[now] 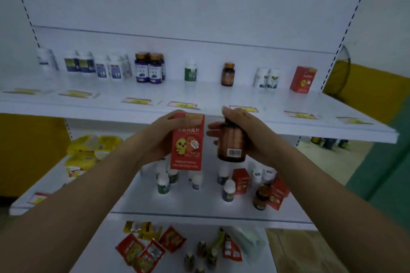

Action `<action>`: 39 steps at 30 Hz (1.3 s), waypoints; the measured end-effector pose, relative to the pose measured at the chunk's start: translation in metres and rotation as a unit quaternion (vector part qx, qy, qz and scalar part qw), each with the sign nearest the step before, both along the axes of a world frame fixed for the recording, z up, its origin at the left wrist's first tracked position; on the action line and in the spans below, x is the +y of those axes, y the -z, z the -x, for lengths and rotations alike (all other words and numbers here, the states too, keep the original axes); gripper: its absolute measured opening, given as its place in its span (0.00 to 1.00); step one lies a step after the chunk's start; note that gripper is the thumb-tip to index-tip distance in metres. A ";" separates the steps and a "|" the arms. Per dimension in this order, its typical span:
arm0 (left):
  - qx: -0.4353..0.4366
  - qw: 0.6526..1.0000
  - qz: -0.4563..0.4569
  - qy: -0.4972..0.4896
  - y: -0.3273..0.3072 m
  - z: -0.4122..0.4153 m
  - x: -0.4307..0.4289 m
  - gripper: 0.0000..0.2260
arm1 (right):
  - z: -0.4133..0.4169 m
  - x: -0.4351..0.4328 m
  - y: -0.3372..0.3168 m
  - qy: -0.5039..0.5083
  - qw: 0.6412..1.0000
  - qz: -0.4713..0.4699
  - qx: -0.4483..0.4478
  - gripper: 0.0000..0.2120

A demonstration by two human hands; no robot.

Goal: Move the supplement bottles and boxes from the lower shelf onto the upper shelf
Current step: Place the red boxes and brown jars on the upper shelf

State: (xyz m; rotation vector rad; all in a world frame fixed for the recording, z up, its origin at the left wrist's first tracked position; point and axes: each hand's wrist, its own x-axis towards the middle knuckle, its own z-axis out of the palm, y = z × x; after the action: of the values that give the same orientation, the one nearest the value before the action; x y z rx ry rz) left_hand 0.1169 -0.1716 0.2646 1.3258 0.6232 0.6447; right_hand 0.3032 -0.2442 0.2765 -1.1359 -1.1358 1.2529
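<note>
Between shelves, left hand (159, 137) grips red box (187, 142), right hand (249, 134) grips amber bottle (231, 143)
Upper shelf (208, 97), 12 o'clock, part-stocked; more wait on lower shelf (188, 204), 6 o'clock

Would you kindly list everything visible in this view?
Upper-shelf bottles: about a dozen, mostly white, in a row.
Upper-shelf box: one, red, right end.
Price tags: several, yellow-red, front edge of upper shelf.
Held box: one, red, left hand.
Held bottle: one, amber, right hand.
Lower-shelf bottles: several, mostly white-capped, partly hidden.
Lower-shelf boxes: at least two, red, right side.
Yellow packets: several, left of lower shelf.
Red sachets: several, bottom shelf.
Hands: two, bare, centre.
</note>
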 end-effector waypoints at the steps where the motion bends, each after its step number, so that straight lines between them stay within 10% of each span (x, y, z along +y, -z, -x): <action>1: -0.006 1.000 0.003 -0.004 -0.004 -0.002 -0.001 0.14 | 0.000 0.000 -0.007 0.016 1.000 0.001 0.001 0.17; 17: -0.039 0.994 -0.095 -0.026 -0.088 0.022 0.002 0.29 | 0.034 -0.007 -0.076 0.032 0.992 -0.102 0.072 0.22; 24: -0.043 0.996 -0.079 0.007 -0.096 0.008 0.002 0.05 | 0.030 -0.011 -0.082 0.104 0.989 -0.088 0.064 0.13; 39: -0.046 0.996 -0.067 0.028 -0.097 -0.004 0.019 0.06 | 0.016 -0.004 -0.084 0.131 0.986 -0.100 0.039 0.14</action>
State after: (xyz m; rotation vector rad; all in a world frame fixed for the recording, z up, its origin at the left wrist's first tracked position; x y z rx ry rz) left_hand 0.1207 -0.1528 0.3614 1.4251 0.4737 0.7079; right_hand 0.2876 -0.2478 0.3604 -1.0375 -0.9925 0.9500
